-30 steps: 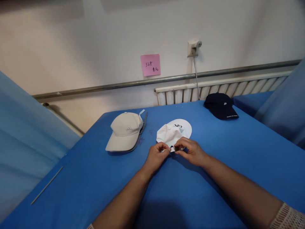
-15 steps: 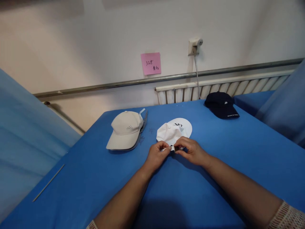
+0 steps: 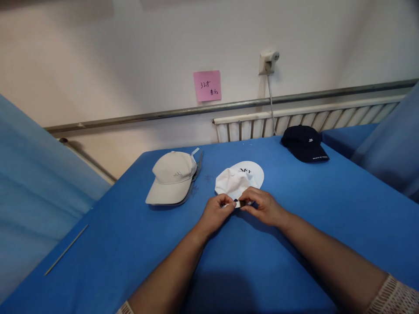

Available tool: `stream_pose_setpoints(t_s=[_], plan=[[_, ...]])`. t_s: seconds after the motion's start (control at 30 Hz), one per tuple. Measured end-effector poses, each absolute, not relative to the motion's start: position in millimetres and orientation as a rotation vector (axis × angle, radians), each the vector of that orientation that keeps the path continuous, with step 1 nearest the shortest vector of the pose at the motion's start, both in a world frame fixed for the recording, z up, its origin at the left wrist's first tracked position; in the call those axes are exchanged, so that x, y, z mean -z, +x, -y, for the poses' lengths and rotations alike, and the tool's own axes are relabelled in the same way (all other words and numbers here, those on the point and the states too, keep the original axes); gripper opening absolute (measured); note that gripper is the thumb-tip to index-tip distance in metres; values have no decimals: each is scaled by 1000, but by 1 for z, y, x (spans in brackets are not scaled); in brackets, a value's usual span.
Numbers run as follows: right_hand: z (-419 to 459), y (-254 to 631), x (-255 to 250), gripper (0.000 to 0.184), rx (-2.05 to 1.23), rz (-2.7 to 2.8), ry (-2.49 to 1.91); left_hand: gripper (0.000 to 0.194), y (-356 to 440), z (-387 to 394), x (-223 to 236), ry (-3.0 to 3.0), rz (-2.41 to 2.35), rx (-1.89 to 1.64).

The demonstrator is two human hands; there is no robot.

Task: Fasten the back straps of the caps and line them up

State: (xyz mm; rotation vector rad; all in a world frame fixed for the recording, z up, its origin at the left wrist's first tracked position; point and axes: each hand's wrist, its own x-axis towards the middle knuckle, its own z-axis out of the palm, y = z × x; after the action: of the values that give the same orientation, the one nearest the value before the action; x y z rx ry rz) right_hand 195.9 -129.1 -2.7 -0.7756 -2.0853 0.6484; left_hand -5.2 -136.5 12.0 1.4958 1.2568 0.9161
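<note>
I see open room on the table (image 3: 347,209) right of the white cap (image 3: 231,181), reaching to the navy cap (image 3: 303,141), though the right forearm (image 3: 327,257) crosses the near part. Leftward, the beige cap (image 3: 170,179) stands in my way; beyond the far edge, the radiator (image 3: 245,130) blocks passage.

The left hand (image 3: 214,213) and right hand (image 3: 265,208) cover much of the strap (image 3: 238,204) on the white cap (image 3: 229,181).
The dark piece (image 3: 242,203) at the right fingertips is too small to identify, and how it meets the strap cannot be told. A beige cap (image 3: 173,171) hides most of a grey cap (image 3: 188,195) beneath it. Lettering on the brim of the navy cap (image 3: 299,139) is too small to read. The blue table (image 3: 147,261) hides the bottom of the radiator (image 3: 242,131) and the lower end of the cord (image 3: 271,100). The bottom edge cuts off both sleeves (image 3: 393,296); the side edges cut off the left curtain (image 3: 32,196) and right curtain (image 3: 393,144).
</note>
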Motion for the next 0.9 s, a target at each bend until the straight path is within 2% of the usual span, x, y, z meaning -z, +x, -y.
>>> stream_pose_setpoints(t_s=[0.53,0.9], plan=[[132,197,3,12,-579,2089,-864,24,-9,135,-10,1572,-1237,-871],[129,195,13,14,-768,1887,-878,33,-5,137,-9,1382,-1134,-890]])
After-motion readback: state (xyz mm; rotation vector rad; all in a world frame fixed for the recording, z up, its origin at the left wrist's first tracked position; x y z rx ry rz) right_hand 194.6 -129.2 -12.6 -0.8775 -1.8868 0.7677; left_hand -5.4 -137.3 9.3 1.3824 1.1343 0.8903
